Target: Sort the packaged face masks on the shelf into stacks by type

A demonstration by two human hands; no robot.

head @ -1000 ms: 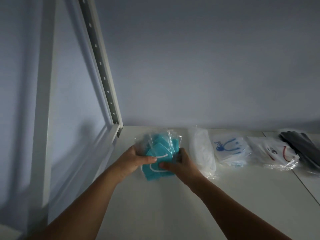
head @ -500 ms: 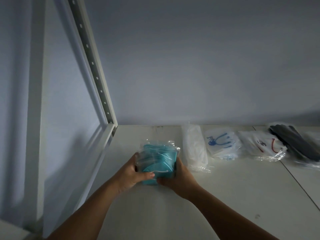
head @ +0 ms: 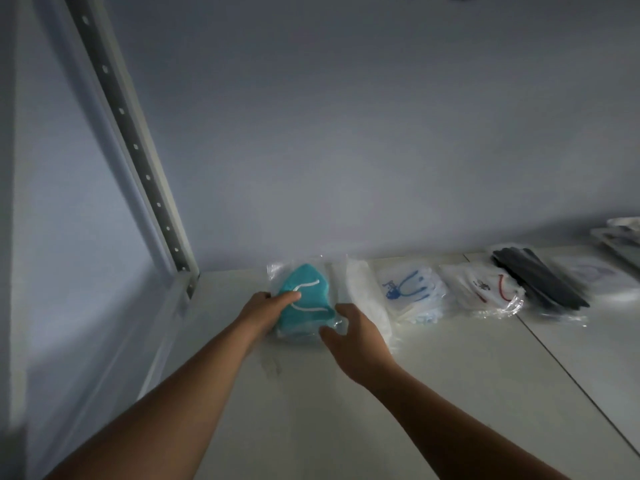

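Note:
A stack of teal masks in clear packets (head: 304,303) lies flat on the white shelf (head: 346,393) near its back left corner. My left hand (head: 263,315) holds the stack's left edge, thumb lying on top. My right hand (head: 353,336) sits at the stack's near right corner with its fingers relaxed, touching the packet edge. Along the back wall to the right lie a white mask stack (head: 363,296), a stack with blue print (head: 412,292), a stack with red print (head: 485,289) and a black mask stack (head: 540,282).
A perforated white upright (head: 138,157) and the shelf's side frame stand at the left. A seam (head: 561,355) splits the shelf boards on the right. More pale packets (head: 588,271) and trays (head: 620,237) lie at the far right.
The teal stack, squared up between both hands before, now lies flat on the shelf further back. My right hand has loosened and drawn back to the stack's near corner.

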